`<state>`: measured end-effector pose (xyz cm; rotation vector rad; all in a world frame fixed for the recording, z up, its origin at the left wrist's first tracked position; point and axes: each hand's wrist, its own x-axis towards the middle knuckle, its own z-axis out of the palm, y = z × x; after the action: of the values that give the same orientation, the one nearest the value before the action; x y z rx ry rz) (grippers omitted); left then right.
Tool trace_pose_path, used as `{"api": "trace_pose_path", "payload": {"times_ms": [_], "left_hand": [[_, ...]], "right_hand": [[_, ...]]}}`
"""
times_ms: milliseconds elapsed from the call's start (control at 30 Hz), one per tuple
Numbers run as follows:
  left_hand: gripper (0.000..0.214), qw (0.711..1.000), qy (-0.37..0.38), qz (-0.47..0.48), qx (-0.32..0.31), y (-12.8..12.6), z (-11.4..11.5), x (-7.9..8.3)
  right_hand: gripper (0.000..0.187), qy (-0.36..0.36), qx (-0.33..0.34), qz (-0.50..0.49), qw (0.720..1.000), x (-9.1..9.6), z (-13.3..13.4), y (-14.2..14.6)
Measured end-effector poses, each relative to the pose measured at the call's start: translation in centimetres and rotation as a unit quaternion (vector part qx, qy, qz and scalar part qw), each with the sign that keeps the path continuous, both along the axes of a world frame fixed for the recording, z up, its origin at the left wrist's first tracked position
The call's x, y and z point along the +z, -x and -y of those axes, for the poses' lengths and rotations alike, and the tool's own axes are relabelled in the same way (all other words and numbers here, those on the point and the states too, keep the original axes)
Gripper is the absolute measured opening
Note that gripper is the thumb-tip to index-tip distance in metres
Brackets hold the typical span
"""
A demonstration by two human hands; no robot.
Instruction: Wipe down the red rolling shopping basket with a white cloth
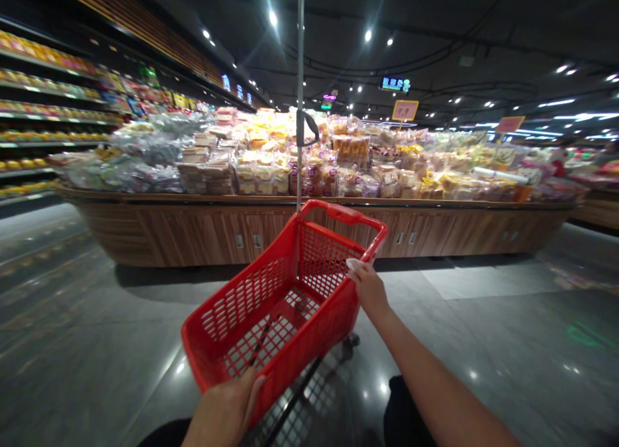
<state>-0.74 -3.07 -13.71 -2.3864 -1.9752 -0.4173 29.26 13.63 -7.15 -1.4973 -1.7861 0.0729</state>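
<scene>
Your left hand (222,411) is clenched on the near rim of the red basket (271,305), and your right hand (370,289) grasps its right rim, with a white tissue (354,265) pinched against it. The basket rides on wheels, with a metal pole (300,79) rising at its far rim. Beyond the basket stands a wooden counter (193,231) piled with bagged pastries (271,176), and shelves (48,105) run off to its left.

Bagged baked goods (256,173) on a display island (203,231) beyond the basket (271,305), wall shelves (48,105) to the left.
</scene>
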Motion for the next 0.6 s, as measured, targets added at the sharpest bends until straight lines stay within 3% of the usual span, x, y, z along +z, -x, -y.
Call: {"api": "trace_pose_path", "payload": {"times_ms": [167, 433, 533, 600], "left_hand": [[0.044, 1.000, -0.001, 0.021, 0.001, -0.3, 0.3, 0.1], [0.066, 0.967, -0.117, 0.224, -0.021, 0.4, 0.3, 0.2], [0.069, 0.965, -0.118, 0.232, -0.025, 0.7, 0.2, 0.0], [0.069, 0.967, -0.106, 0.232, -0.018, 0.8, 0.1, -0.2]], "right_hand": [[0.033, 0.029, 0.098, -0.047, 0.994, -3.0, 4.6, 5.2], [0.040, 0.080, 0.291, -0.075, 0.950, -5.2, 14.5, 13.3], [0.042, 0.074, 0.338, -0.052, 0.937, -5.2, 15.2, 13.8], [0.038, 0.079, 0.321, -0.038, 0.943, -4.7, 14.2, 12.9]]}}
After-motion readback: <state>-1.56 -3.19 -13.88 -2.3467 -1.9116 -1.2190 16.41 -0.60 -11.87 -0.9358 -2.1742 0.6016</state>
